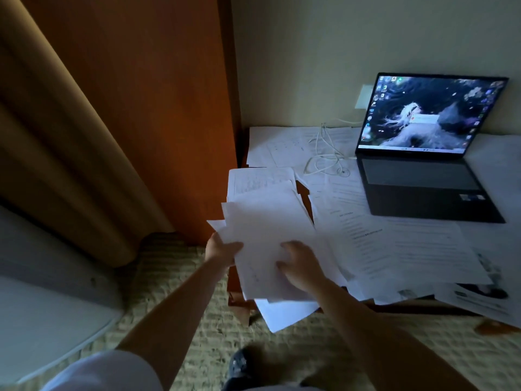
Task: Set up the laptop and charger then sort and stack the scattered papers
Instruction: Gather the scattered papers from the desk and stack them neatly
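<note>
My left fingers [225,248] pinch the paper stack's [265,235] left edge; my right fingers [290,249] curl onto its top, over the surface's [303,190] near-left edge beside the open laptop [428,176].

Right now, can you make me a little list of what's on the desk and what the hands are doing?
laptop: open, screen lit, on the desk's right side
cable: white, coiled on papers left of the laptop, one end running toward its left edge
loose papers: spread over the desk, some hanging off the front edge
held sheets: a bunch lifted at the desk's left front corner
left hand: grips the bunch's left edge
right hand: on top of the bunch, fingers curled on it
floor: patterned carpet
</note>
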